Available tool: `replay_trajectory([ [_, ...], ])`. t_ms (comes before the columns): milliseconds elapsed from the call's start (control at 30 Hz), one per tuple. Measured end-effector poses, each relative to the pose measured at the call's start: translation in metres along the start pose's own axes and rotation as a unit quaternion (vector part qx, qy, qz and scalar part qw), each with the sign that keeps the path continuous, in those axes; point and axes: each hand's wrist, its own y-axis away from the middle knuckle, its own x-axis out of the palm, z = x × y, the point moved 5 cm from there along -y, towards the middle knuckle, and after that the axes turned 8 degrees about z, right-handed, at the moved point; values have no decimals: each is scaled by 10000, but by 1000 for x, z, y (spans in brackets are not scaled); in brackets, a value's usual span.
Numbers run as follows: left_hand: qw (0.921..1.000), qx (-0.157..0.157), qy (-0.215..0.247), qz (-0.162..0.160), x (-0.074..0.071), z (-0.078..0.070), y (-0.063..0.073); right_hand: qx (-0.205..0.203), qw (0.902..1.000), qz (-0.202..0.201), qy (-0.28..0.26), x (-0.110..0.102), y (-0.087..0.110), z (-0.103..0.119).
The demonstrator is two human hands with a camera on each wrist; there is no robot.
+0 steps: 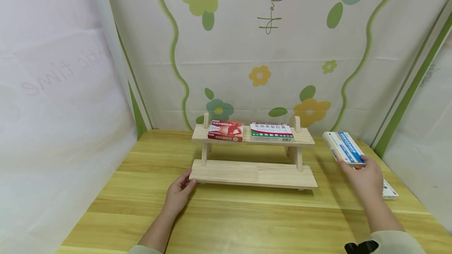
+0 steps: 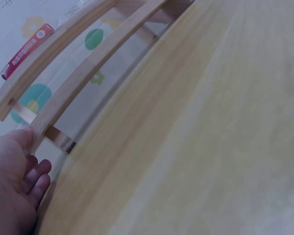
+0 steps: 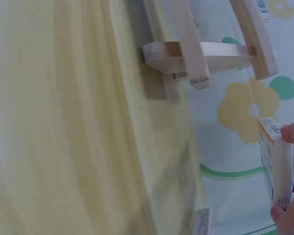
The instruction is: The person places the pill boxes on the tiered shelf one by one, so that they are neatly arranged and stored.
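A two-tier wooden shelf stands on the table. My left hand grips the left end of its lower board, as the left wrist view also shows, with the thumb against the board. Off to the shelf's right, my right hand holds a white and blue medicine box above the table. In the right wrist view that box appears edge-on, between thumb and fingers. On the upper board lie a red medicine box and a white, green and purple medicine box, side by side.
Another white box lies on the wooden table at the right, partly hidden by my right hand and forearm. Fabric printed with flowers hangs behind the table, and more fabric closes off both sides.
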Motion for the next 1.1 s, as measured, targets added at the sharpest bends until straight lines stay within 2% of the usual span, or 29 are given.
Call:
replay_trajectory([
  [200, 10000, -1, 9, -2, 0, 0, 0, -379, 9992, 77, 25, -13, 7, 24],
  [500, 10000, -19, 59, -7, 0, 0, 0, -870, 9952, 444, 89, -21, 17, 59],
  [700, 9999, 70, 74, -26, 0, -1, 0, -1108, 9910, 738, -104, -18, 27, 87],
  [933, 9989, 443, 33, -131, 1, -6, 4, -1562, 9823, 1025, -145, -8, 40, 118],
  [1100, 9992, 358, 158, -62, 1, -4, 2, -1795, 9757, 1253, -103, 0, 49, 138],
])
